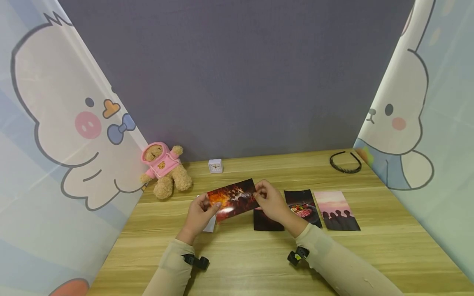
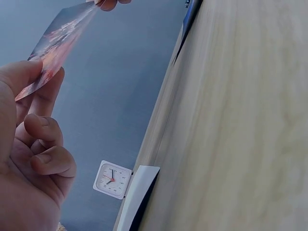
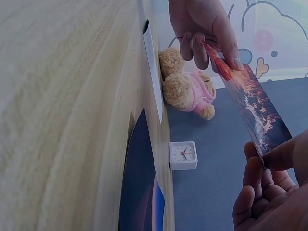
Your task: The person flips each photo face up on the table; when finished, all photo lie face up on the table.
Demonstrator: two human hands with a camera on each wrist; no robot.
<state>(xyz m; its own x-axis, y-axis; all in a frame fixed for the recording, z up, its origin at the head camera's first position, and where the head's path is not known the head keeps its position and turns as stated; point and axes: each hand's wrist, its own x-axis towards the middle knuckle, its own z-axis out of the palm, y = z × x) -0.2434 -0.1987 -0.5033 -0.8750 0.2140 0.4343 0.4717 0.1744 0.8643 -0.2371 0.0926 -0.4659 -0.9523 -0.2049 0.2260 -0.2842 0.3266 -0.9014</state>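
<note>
Between both hands a glossy photo print (image 1: 233,199) in fiery orange and dark red is held above the table, tilted. My left hand (image 1: 200,216) pinches its left end between thumb and fingers. At the opposite end, my right hand (image 1: 272,202) pinches the upper right corner. Below the left hand lies a white sheet (image 1: 210,225), mostly hidden. Partly behind the right hand is a dark print (image 1: 267,222) on the table. To its right lie a print of a food dish (image 1: 301,209) and a pink-sky print with silhouettes (image 1: 337,209).
A teddy bear (image 1: 164,168) in a pink hoodie sits at the back left. Beside it stands a small white clock (image 1: 215,166). A black headband (image 1: 345,167) lies at the back right of the wooden table (image 1: 237,263). A grey partition (image 1: 240,82) rises behind.
</note>
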